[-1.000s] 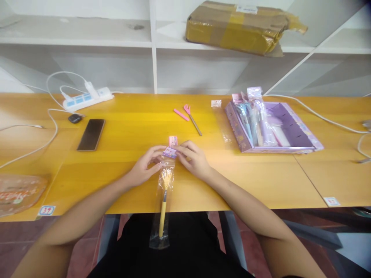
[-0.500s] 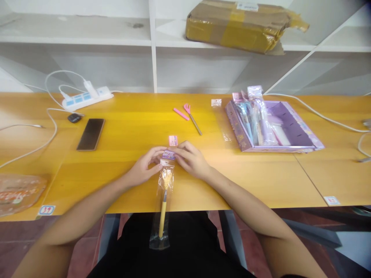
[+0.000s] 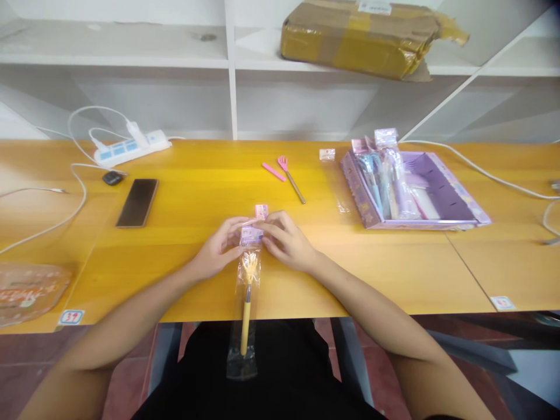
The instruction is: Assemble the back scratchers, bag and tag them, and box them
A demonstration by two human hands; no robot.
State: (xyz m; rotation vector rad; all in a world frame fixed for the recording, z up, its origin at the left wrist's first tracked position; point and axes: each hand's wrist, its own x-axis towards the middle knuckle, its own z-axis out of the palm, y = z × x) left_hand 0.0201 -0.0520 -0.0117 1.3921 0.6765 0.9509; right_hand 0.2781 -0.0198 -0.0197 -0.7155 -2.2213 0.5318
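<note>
My left hand [image 3: 223, 246] and my right hand [image 3: 286, 240] meet at the top of a clear plastic bag [image 3: 240, 338], each with fingers closed on its purple header card [image 3: 252, 234]. Inside the bag lies a yellow back scratcher [image 3: 246, 321] with a claw-shaped head and a metal shaft. The bag's lower end hangs past the table edge over my lap. A small pink card [image 3: 261, 212] lies just beyond my fingertips. Farther back rest a pink back scratcher [image 3: 291, 179] with a bare metal shaft and a separate pink tube [image 3: 273, 171].
A purple box [image 3: 464, 192] holding several bagged items stands at the right. To the left are a phone [image 3: 137, 202], a power strip [image 3: 132, 148] with cables, and a brown printed bag [image 3: 32, 291]. A taped carton [image 3: 359, 41] sits on the shelf above.
The purple header card has tilted so more of its face shows, and it has shifted slightly left. Both hands stay nearly in place, with small finger movements.
</note>
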